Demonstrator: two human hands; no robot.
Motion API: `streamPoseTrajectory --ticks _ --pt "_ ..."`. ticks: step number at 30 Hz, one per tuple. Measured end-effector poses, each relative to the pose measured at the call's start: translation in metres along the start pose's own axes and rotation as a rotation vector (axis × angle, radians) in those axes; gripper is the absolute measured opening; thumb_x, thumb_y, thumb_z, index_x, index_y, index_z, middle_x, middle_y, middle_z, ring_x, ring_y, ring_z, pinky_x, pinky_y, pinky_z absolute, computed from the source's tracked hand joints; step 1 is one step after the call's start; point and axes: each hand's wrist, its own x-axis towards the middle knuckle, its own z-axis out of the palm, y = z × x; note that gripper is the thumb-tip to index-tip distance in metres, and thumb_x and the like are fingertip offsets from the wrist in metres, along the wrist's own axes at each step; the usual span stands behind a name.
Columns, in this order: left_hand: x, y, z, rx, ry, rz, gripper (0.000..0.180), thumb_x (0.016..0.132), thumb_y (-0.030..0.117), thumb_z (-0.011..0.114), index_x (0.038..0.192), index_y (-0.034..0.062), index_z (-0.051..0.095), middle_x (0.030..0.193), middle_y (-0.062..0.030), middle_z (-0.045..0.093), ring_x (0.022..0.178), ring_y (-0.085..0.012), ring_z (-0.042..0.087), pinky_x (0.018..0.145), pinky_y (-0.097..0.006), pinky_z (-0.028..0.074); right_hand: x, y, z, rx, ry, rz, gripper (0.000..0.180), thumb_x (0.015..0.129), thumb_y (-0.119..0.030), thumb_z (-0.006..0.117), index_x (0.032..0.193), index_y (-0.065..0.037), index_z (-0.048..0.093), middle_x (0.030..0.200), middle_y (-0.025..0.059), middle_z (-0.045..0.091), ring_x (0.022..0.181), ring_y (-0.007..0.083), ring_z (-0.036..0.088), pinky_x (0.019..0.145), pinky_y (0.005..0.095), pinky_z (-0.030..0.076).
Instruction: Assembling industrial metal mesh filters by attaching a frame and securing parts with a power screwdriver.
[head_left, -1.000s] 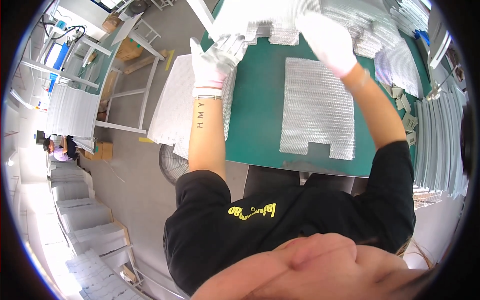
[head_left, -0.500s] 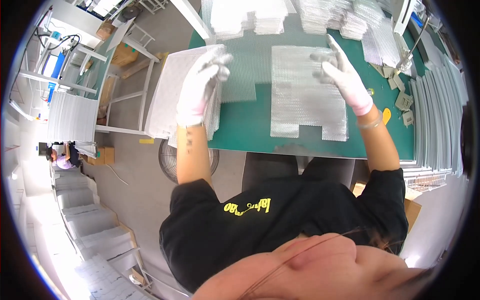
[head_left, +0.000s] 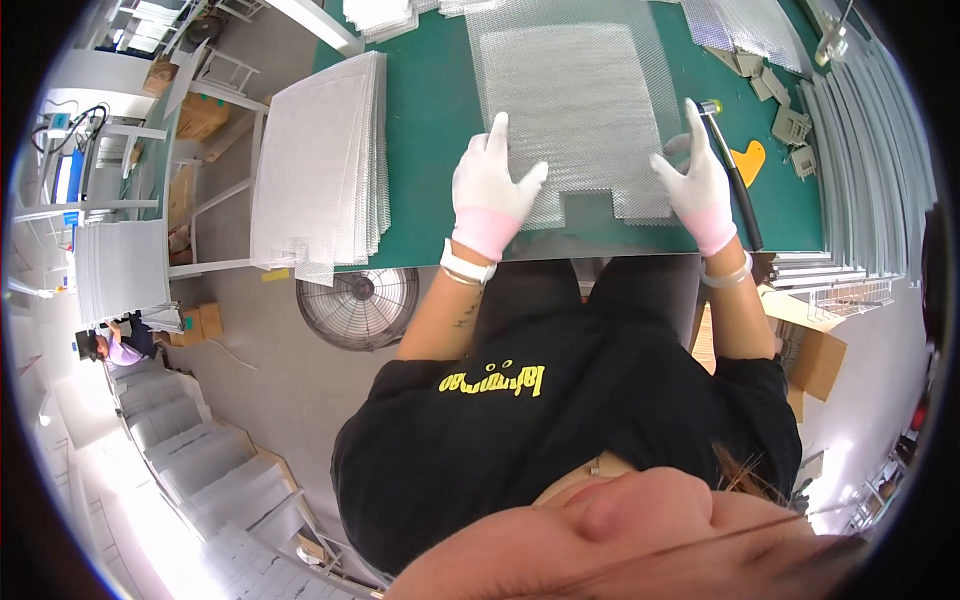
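In white gloves with pink cuffs, both my hands rest near the front of a green worktable (head_left: 425,130). A notched sheet of clear-looking plastic mesh (head_left: 570,110) lies between them, over a larger mesh sheet (head_left: 645,50) that shows at its back and right. My left hand (head_left: 492,190) is at the sheet's left edge, its fingers spread and thumb apart. My right hand (head_left: 698,188) is by the right edge, with fingers extended and thumb apart. Both hands look open and hold nothing. Just right of my right hand lies a hammer (head_left: 738,190) with a black handle.
A stack of mesh sheets (head_left: 320,160) overhangs the table's left front edge. Right of the hammer are a yellow flat piece (head_left: 748,162) and several beige plastic parts (head_left: 790,125). Upright panels (head_left: 865,170) line the right side. A floor fan (head_left: 358,308) stands below the table.
Both hands have come down toward the front edge, the left one moving right from the left stack. A larger mesh sheet now lies under the notched one, and the hammer shows.
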Motion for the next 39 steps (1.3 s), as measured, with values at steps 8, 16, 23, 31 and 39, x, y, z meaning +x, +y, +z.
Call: streamPoseTrajectory --ticks 8,16,23,31,39 --pt "0.007 -0.010 0.025 0.222 -0.231 -0.130 0.082 0.080 0.046 0.073 0.145 0.0046 0.045 0.110 -0.0189 0.060 0.100 -0.0323 0.063 0.084 -0.042 0.054 0.005 0.025 0.025 -0.150 -0.069 0.045 0.079 0.082 -0.025 0.074 0.150 -0.009 0.037 0.118 0.0203 0.065 0.106 0.0353 0.065 0.090 0.0397 0.052" --pt "0.004 -0.020 0.024 0.161 -0.230 -0.109 0.081 0.080 0.046 0.073 0.144 0.0030 0.046 0.116 -0.0197 0.059 0.106 -0.0336 0.061 0.088 -0.042 0.052 0.004 0.031 0.026 -0.223 -0.119 -0.057 0.058 0.087 -0.029 0.069 0.138 -0.010 0.050 0.113 0.0175 0.063 0.101 0.0356 0.063 0.087 0.0410 0.052" --pt "0.006 -0.014 0.022 0.139 -0.238 -0.153 0.080 0.078 0.041 0.076 0.140 -0.0009 0.049 0.116 -0.0214 0.059 0.107 -0.0358 0.060 0.094 -0.041 0.050 0.007 0.035 0.028 -0.294 -0.154 -0.056 0.056 0.087 -0.030 0.068 0.137 -0.011 0.051 0.111 0.0172 0.062 0.099 0.0353 0.063 0.086 0.0412 0.052" --pt "0.019 -0.012 0.010 0.236 -0.298 -0.252 0.076 0.078 0.045 0.076 0.144 0.0184 0.051 0.141 -0.0206 0.047 0.132 -0.0412 0.041 0.108 -0.050 0.038 0.039 0.015 -0.006 -0.475 -0.422 -0.070 0.043 0.091 -0.040 0.061 0.125 -0.013 0.063 0.108 0.0188 0.064 0.100 0.0367 0.065 0.088 0.0441 0.053" --pt "0.035 -0.020 0.009 0.312 -0.425 0.015 0.069 0.081 0.051 0.069 0.139 0.0160 0.057 0.154 -0.0207 0.034 0.143 -0.0456 0.025 0.118 -0.060 0.012 0.225 0.121 -0.065 -0.847 0.093 0.309 0.070 0.083 -0.048 0.068 0.142 -0.016 0.050 0.140 0.0226 0.051 0.126 0.0405 0.052 0.103 0.0488 0.046"
